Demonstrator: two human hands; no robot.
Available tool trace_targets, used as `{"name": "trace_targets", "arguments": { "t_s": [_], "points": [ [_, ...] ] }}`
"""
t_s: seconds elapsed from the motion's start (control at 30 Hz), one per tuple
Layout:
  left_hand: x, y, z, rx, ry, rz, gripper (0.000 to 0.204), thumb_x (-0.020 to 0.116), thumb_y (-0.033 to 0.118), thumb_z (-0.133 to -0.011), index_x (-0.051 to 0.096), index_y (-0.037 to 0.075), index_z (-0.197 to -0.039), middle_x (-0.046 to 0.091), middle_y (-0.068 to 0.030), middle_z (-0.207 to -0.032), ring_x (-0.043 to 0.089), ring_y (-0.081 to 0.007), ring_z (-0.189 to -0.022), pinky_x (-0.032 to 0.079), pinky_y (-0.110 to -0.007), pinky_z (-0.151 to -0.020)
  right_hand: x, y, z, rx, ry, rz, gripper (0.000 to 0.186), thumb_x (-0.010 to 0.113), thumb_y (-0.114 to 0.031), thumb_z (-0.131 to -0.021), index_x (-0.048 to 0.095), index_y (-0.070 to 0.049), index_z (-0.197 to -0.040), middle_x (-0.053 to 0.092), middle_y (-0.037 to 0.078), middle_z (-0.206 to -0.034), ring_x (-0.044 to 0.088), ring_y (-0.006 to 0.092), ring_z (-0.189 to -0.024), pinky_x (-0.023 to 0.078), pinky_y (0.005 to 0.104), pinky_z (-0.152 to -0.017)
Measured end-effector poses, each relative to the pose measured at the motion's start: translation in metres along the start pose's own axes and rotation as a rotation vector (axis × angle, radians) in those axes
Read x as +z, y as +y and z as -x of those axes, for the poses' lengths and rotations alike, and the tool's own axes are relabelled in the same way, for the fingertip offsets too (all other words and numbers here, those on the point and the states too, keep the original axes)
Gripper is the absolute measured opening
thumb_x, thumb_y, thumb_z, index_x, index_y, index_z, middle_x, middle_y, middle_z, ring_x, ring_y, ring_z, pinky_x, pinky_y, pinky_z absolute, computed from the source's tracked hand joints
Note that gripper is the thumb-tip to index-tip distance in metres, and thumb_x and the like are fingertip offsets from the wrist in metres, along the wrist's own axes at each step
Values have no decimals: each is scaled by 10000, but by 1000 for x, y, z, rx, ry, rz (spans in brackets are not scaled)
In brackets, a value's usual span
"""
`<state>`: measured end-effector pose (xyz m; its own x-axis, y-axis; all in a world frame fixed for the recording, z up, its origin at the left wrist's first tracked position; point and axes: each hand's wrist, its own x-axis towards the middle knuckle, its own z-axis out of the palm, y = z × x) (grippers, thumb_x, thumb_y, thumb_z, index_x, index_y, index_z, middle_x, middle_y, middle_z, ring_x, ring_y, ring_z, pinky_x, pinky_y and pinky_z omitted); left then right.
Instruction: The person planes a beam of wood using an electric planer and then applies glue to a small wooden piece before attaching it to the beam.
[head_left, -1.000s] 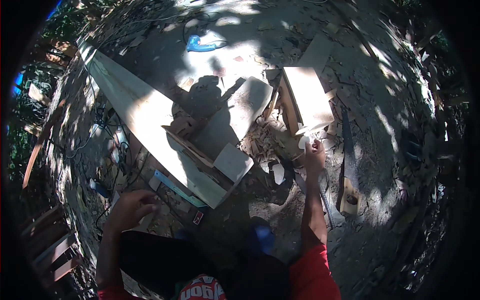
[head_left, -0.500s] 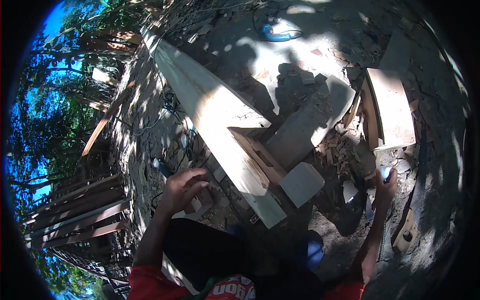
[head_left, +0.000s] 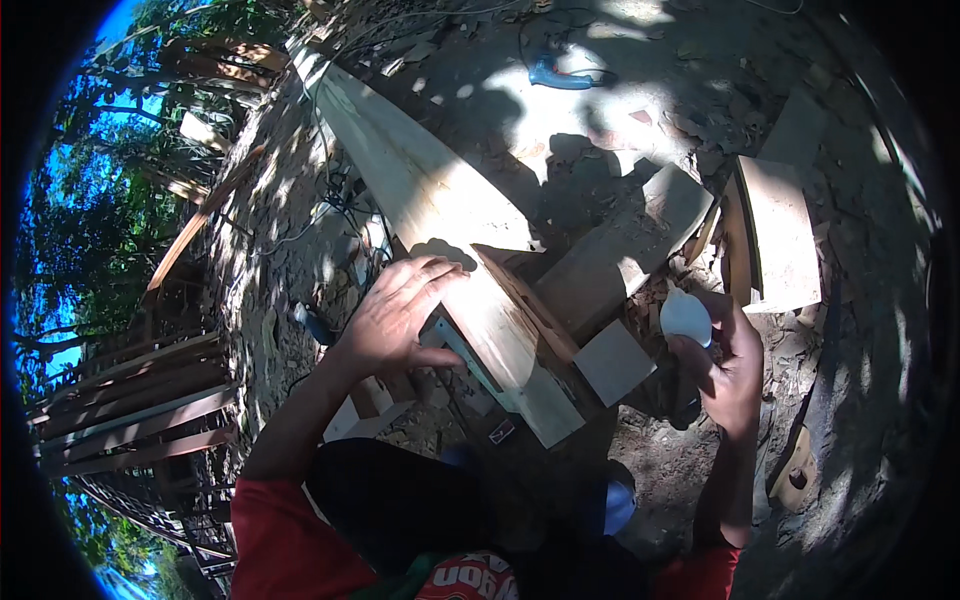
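Observation:
My right hand point(head_left: 730, 365) grips a small white rounded object point(head_left: 687, 318) with a narrow tip, and I cannot make out its kind. Its fingers wrap round the lower and right sides. My left hand point(head_left: 405, 305) is open, with fingers spread at the left edge of a long pale timber point(head_left: 410, 150); the fingertips appear to touch the wood. This timber slants from the upper left to just before my knees, and a step is cut into its right side. A square-ended wood block point(head_left: 615, 362) lies beside its near end.
A weathered beam point(head_left: 610, 265) lies right of the timber, and a thick wood piece point(head_left: 782, 225) stands farther right. A handsaw's wooden handle point(head_left: 797, 470) is at the lower right. A blue power tool point(head_left: 558, 76) lies at the far side. Wood chips and cords litter the ground.
My right hand has moved left and up from the right side, bringing the white object nearer the timber. My left hand has moved right and up onto the timber's edge, fingers spreading.

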<state>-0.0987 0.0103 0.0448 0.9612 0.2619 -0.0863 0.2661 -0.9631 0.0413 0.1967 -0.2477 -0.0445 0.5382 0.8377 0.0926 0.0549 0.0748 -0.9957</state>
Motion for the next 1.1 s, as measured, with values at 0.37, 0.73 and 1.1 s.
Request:
{"name": "trace_targets", "arguments": {
  "t_s": [0.37, 0.73, 1.1],
  "points": [
    [22, -10, -25, 223, 135, 137, 927, 887, 415, -602, 544, 91, -1400, 560, -59, -1421, 454, -298, -1392, 387, -511, -1143, 54, -67, -23, -56, -183, 140, 312, 720, -85, -925, 611, 4, -1204, 675, 48, -1009, 625, 105, -902, 510, 263, -802],
    [4, -12, -18, 109, 344, 306, 410, 790, 356, -832, 685, 66, -1102, 695, -96, -1009, 669, -300, -960, 526, -422, -850, 33, -17, 29, 57, 391, 8, 300, 676, -75, -963, 570, 4, -1231, 659, 56, -1044, 622, 107, -913, 498, 261, -816],
    [77, 27, -211, 483, -316, -91, 431, 808, 291, -791, 604, 91, -1113, 669, -61, -1069, 647, -286, -1091, 527, -438, -928, 12, 63, 97, 221, 572, -262, 325, 699, -61, -923, 554, 25, -1201, 639, 107, -1068, 680, 177, -900, 561, 310, -830]
  ]
}}
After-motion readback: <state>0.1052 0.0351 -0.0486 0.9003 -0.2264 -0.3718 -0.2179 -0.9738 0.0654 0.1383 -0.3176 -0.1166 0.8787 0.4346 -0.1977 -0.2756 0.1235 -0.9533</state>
